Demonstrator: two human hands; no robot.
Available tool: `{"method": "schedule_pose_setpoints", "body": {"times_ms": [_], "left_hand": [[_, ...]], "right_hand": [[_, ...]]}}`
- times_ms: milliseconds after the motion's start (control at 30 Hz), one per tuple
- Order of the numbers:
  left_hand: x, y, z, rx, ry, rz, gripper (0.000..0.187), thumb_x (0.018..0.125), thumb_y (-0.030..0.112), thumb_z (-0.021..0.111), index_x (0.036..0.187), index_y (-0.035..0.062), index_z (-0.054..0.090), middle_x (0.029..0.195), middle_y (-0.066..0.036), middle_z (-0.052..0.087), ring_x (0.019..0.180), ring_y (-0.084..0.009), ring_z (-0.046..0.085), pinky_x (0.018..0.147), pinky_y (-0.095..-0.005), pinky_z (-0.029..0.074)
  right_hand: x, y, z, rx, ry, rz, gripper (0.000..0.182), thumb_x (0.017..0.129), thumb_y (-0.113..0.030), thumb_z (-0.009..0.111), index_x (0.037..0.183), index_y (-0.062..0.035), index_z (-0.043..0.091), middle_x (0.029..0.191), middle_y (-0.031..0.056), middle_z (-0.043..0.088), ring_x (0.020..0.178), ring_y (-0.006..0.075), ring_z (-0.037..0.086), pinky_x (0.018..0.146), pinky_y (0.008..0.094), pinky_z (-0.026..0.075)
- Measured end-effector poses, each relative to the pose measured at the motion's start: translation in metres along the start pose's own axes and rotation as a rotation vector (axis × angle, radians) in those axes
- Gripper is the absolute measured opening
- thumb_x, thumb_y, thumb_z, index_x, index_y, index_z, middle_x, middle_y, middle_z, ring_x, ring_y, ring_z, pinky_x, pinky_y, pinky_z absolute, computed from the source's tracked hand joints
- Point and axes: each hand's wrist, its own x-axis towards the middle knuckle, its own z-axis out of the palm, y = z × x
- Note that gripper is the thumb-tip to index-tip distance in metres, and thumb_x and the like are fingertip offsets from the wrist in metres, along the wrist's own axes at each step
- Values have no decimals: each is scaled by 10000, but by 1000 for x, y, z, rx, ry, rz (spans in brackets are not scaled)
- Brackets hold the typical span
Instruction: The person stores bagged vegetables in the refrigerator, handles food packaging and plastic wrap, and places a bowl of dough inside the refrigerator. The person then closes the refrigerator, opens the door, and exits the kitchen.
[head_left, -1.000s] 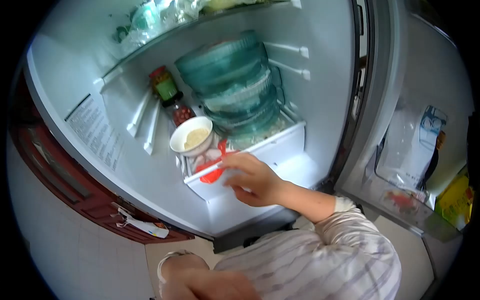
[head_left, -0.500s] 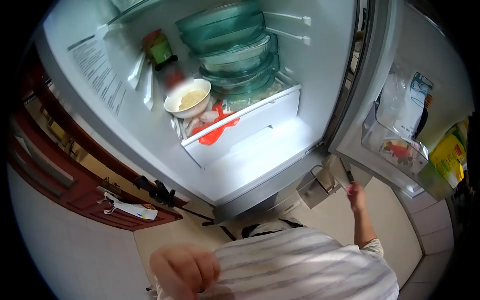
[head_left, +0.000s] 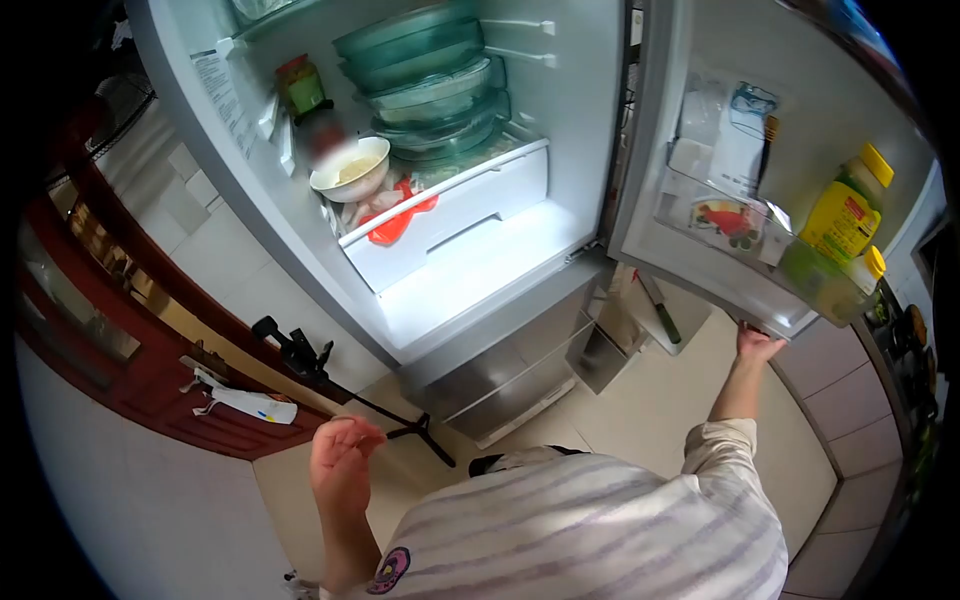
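Fridge door (head_left: pixel 660 255), standing open, with its lower outer edge at the right hand (head_left: pixel 757 345).
The fingers of the right hand meet the underside of the edge; whether they close around it or merely press cannot be told. The left hand (head_left: pixel 343 455) is raised well apart from the fridge, released, fingers loosely bent, with no object visible in it. For good control, contact near the outer corner should give ample leverage; force is best applied smoothly, since the yellow bottle (head_left: pixel 848 215) and the yellow-capped bottle (head_left: pixel 862 275) in the door rack (head_left: pixel 710 205) could tip under a jerk. Fingers should be kept out of the closing gap, and the red bag (head_left: pixel 390 228), draped over the drawer front (head_left: pixel 500 200), checked for clearance.
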Motion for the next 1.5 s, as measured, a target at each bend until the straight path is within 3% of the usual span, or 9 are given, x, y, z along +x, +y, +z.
{"method": "schedule_pose_setpoints", "body": {"times_ms": [300,400,433,467,533,667,1033,1433,1500], "left_hand": [[-22,-54,62,95,90,-374,291,850,47,549,1138,41,508,951,-62,595,886,-157,559,813,-287,437],[-23,-61,88,142,92,-423,332,851,65,567,1176,48,500,1040,-58,582,949,-148,547,854,-289,423],[-25,-63,89,141,102,-421,332,851,65,567,1176,48,500,1040,-58,582,949,-148,547,854,-289,423],[-25,-66,90,294,76,-392,336,856,69,563,1185,47,498,1090,-56,562,993,-146,532,879,-293,412],[-22,-69,92,437,57,-358,340,861,73,559,1194,46,497,1141,-54,543,1037,-144,518,904,-297,402],[-8,-55,90,478,42,-309,326,861,51,562,1182,45,507,1182,-53,512,1086,-137,494,905,-273,403],[37,-56,-2,280,-18,-341,235,865,5,555,1098,32,541,1015,-47,583,956,-115,558,855,-242,443],[97,-49,-7,364,-91,-142,196,865,-18,547,1056,21,559,921,-34,597,853,-91,564,757,-220,451],[122,-27,8,753,-57,54,167,854,-19,552,1015,17,582,865,-56,604,797,-99,568,719,-224,455]], "right_hand": [[-6,-1,-1,113,-78,120,835,823,-747,180,1377,-149,361,1415,102,367,1298,289,322,1064,506,253],[9,35,-55,93,-195,206,827,840,-731,187,1337,-103,392,1242,126,533,1128,281,507,914,430,441],[10,60,-86,267,-348,624,615,923,-561,300,1211,-52,489,1086,136,610,945,256,600,729,337,517],[-15,93,-77,278,-932,854,347,934,-322,414,1048,-28,560,974,139,639,825,227,625,640,298,528],[-135,123,2,-93,-497,989,232,899,-216,491,1006,-32,582,885,138,649,733,236,635,634,351,548],[-239,178,96,-236,-786,1192,326,905,-178,520,1183,-10,497,1162,179,548,1086,305,548,919,392,466],[-289,387,222,-431,-545,1154,183,851,-194,511,967,-57,476,930,99,534,857,236,554,765,297,476],[-298,274,186,-306,-581,1180,352,893,-404,527,1059,-95,494,920,38,608,746,138,573,541,263,421],[-297,249,175,-293,-605,1193,338,900,-388,517,1072,-98,493,944,35,608,778,137,580,544,265,419]]}}
